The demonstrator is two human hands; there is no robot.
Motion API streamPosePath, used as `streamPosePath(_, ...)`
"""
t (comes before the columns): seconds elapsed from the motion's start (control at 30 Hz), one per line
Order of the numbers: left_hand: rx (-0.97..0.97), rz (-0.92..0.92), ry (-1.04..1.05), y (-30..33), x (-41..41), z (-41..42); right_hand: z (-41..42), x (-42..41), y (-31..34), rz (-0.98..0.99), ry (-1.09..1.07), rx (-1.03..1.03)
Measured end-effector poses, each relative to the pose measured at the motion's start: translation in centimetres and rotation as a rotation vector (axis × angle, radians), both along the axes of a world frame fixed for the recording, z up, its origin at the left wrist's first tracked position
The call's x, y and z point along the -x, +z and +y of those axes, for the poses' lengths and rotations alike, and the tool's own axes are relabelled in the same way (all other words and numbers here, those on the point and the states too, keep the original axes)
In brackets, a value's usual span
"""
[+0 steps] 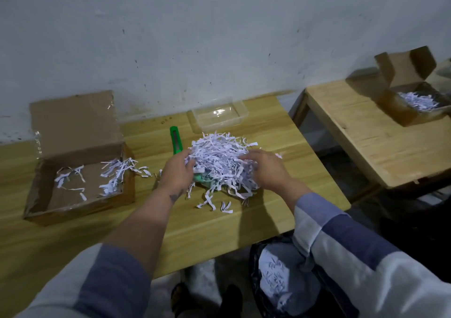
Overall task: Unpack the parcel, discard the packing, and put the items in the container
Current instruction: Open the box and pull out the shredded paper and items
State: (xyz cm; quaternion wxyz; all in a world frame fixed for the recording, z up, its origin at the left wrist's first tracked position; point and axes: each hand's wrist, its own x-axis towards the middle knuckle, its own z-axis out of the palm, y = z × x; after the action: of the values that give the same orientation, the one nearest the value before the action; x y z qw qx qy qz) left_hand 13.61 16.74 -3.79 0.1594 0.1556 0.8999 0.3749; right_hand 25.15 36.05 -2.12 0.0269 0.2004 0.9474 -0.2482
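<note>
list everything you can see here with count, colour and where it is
cardboard box: 1, brown, open, left on the near table, a few paper strips inside
shredded paper pile: 1, white, middle of the near table, between both hands
green item: 1, mostly hidden under the pile
utility knife: 1, green, behind the pile
plastic container: 1, clear, back of the near table, looks empty
near table: 1, light wood
second table: 1, light wood, right
second box: 1, brown, open, on the second table, shreds inside
bin bag: 1, black, on the floor, shreds inside
left hand: on the pile's left side
right hand: on the pile's right side
</note>
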Motion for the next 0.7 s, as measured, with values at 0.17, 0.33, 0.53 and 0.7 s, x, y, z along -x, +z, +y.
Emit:
streamPosePath(0.17, 0.065, 0.035, -0.013, -0.6, 0.2, -0.9, -4.3, 1.5, 1.6, 0.102, 0.159, -0.192)
streamPosePath(0.33, 0.052, 0.032, -0.003, -0.5, 0.5, -1.0, -7.6, 2.7, -0.8, 0.321, 0.28, -0.397)
streamPosePath(0.53, 0.043, 0.003, 0.021, -0.6, 0.5, -1.2, -9.0, 3.9, -2.8, 0.172, 0.251, -0.397)
streamPosePath(0.7, 0.041, -0.017, 0.039, -0.6, 0.7, -1.4, -8.8, 4.1, -3.2, 0.265, 0.158, -0.385)
